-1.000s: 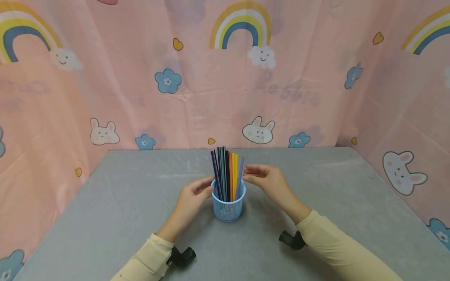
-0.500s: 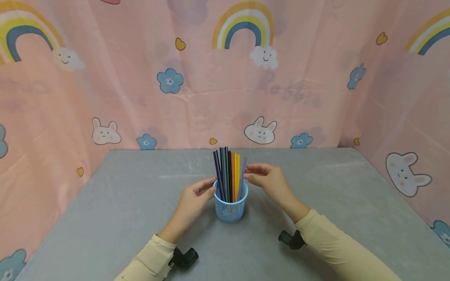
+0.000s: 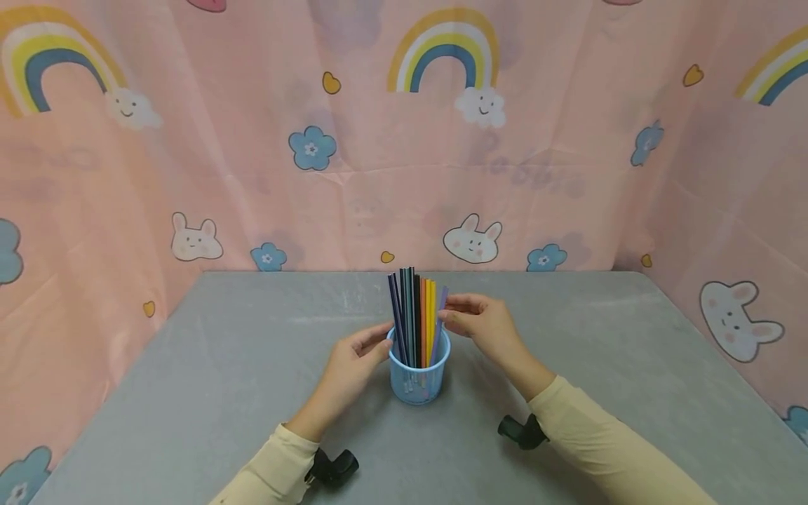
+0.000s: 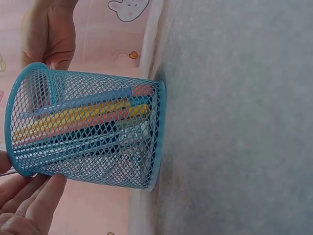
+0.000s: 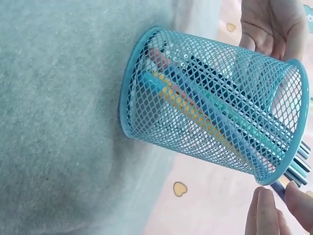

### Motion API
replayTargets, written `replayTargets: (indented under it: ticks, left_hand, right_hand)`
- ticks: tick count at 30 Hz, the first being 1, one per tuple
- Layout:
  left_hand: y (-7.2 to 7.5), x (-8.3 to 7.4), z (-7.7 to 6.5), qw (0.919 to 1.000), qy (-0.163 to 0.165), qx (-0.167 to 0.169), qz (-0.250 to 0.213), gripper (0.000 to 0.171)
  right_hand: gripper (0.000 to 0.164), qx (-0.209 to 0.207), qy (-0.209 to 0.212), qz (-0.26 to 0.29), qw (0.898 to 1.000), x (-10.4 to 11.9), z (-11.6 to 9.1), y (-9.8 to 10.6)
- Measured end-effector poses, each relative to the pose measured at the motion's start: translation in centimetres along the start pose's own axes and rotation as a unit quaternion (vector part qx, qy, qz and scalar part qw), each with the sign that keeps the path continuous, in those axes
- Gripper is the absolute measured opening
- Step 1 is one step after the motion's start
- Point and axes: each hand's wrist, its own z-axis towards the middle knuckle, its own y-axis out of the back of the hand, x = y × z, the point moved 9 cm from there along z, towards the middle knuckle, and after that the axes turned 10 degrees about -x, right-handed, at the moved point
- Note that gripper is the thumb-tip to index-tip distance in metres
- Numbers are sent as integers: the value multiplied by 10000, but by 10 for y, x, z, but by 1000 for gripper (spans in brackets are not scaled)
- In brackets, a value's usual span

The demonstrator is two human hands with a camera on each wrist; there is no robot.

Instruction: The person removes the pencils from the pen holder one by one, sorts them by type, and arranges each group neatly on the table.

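A light blue mesh pencil cup [image 3: 416,384] stands upright on the grey table, with several pencils [image 3: 413,315] in it: dark, orange, yellow and purple. My left hand [image 3: 350,361] holds the cup's rim on its left side; in the left wrist view its thumb is at the rim and its fingers [image 4: 46,203] lie against the outer wall. At the cup's right side my right hand [image 3: 492,333] pinches the purple pencil [image 3: 439,315] near its top between thumb and fingers. Through the mesh in the left wrist view, the purple pencil's lower end [image 4: 142,90] shows pink.
The grey table [image 3: 252,393] reaches back to a pink patterned curtain [image 3: 353,210], which also hangs at both sides. A black wrist mount [image 3: 334,468] sits under the left sleeve, another mount [image 3: 522,431] under the right.
My right hand has come a little left relative to the cup, and its fingertips have met the purple pencil. The left hand stays at the rim. The head view has shifted slightly.
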Motion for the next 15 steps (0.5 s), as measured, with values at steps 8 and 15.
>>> replayTargets:
  ticks: [8,15]
  left_hand:
    - [0,-3,0,9999,-125,46,3,38]
    - [0,-3,0,9998,-158,37,-101,37]
  right_hand:
    - [37,-15,-24,146,9999,3,0,-2]
    - [32,-93,-4,381,9992,6,0,1]
